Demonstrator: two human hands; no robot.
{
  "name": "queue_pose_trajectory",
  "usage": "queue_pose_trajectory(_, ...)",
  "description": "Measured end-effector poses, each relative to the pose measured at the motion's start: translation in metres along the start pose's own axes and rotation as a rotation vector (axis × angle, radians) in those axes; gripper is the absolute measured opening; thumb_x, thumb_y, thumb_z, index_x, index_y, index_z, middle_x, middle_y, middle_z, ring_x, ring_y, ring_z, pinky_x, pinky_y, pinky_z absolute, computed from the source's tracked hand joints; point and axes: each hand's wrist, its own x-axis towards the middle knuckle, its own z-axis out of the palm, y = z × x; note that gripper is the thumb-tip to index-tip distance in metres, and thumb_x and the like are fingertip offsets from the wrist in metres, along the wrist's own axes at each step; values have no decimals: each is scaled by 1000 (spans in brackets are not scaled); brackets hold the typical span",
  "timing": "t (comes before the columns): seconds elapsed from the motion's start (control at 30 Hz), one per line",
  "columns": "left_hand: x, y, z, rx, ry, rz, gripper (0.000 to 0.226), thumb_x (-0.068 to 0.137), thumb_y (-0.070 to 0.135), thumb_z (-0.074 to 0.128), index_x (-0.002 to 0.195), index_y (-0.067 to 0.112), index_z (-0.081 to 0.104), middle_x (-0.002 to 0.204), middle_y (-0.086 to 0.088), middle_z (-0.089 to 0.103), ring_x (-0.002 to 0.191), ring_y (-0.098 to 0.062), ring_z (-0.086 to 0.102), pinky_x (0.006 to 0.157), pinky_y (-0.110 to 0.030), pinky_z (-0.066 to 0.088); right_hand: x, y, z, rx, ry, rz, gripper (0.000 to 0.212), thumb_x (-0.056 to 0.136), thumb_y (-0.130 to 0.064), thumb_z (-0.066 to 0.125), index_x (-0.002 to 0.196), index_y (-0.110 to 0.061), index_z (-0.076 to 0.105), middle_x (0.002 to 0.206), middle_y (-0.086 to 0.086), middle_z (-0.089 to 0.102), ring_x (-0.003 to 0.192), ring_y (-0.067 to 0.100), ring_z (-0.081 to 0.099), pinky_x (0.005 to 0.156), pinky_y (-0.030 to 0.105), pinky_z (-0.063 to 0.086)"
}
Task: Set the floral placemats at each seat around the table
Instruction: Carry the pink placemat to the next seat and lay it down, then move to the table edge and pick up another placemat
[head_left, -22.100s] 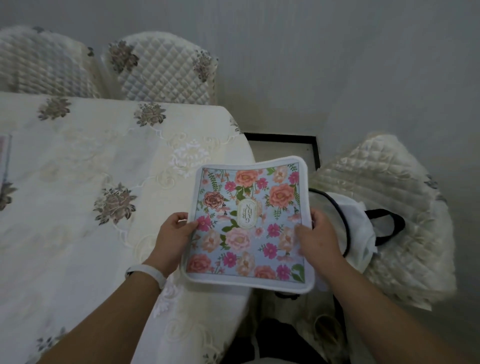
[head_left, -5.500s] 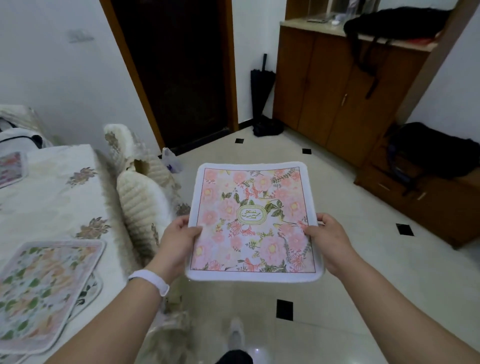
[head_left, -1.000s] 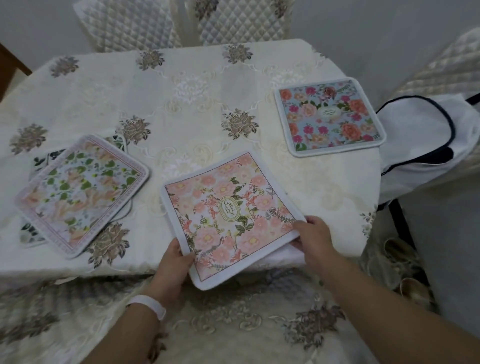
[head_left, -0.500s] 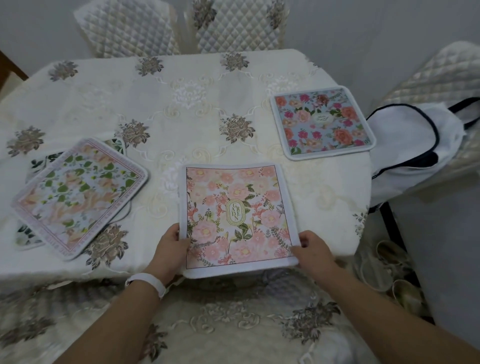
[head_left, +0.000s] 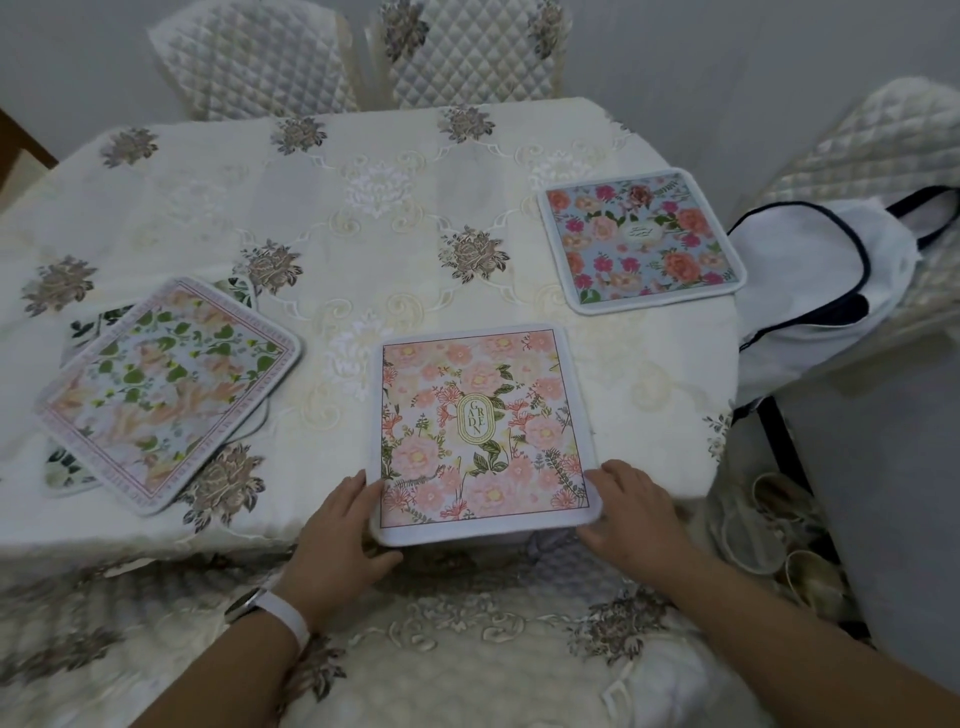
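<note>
A pink floral placemat (head_left: 478, 426) lies flat and square at the near edge of the table (head_left: 363, 218), its near rim slightly past the edge. My left hand (head_left: 337, 540) grips its near left corner and my right hand (head_left: 634, 519) grips its near right corner. A blue floral placemat (head_left: 641, 241) lies at the far right seat. On the left sits a skewed stack of placemats (head_left: 166, 384), the top one with green leaves and peach flowers.
Quilted chairs stand at the far side (head_left: 260, 57) (head_left: 467, 52) and on the right (head_left: 872, 150), where a white bag with dark trim (head_left: 821, 291) rests. A covered chair back (head_left: 467, 649) is right below me. Shoes (head_left: 779, 540) lie on the floor at right.
The pink placemat, tilted and partly off the edge a second ago, has been turned square and now lies flat on the table. Both hands stay at its near corners.
</note>
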Motion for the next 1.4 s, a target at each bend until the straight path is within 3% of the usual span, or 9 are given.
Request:
queue_pose_trajectory(0.07,-3,-3,5,31,19,27,98,67,49,81,149,20,35,157,-8,31,144,-28,29,116,-44,28,-1,-2,1,-39,-7,-37,72,80,-49,63,142,-22,41,145,6,39,131,26,37,108,43,35)
queue_pose_trajectory(0.23,0,-3,7,50,99,28,90,67,48,80,144,17,44,151,-7,42,139,-28,38,111,-48,37,0,-4,0,-60,37,-41,67,81,-41,67,140,-20,45,143,8,44,128,28,41,104,44,38)
queue_pose_trajectory(0.47,2,-1,13,18,116,16,87,70,47,77,145,20,43,154,-3,39,142,-27,33,111,-51,35,1,-2,3,-40,66,-33,65,78,-39,71,136,-18,50,138,9,48,125,30,45,101,47,41)
queue_pose_trajectory(0.7,10,0,12,-3,134,-32,81,71,47,74,142,25,44,152,3,41,139,-25,34,105,-54,39,4,-3,1,-7,39,18,66,85,-40,64,144,-22,39,148,5,36,135,25,33,109,42,32)
queue_pose_trajectory(0.9,8,2,16,-8,141,-38,79,71,46,77,141,25,47,152,3,42,141,-27,33,105,-56,38,4,-1,1,16,49,33,65,86,-38,65,144,-22,41,148,4,37,135,24,33,108,42,33)
queue_pose_trajectory(1.17,6,3,15,-18,136,-42,78,72,49,76,140,24,47,152,3,41,141,-27,32,108,-54,38,4,-1,0,17,52,33,63,85,-36,65,142,-21,44,147,6,39,132,26,38,104,42,37)
queue_pose_trajectory(1.4,3,15,7,-40,83,-97,78,80,45,71,147,23,38,157,1,34,144,-25,27,113,-48,33,2,-2,-7,31,-22,31,64,87,-40,59,145,-22,38,151,5,32,134,25,33,109,41,34)
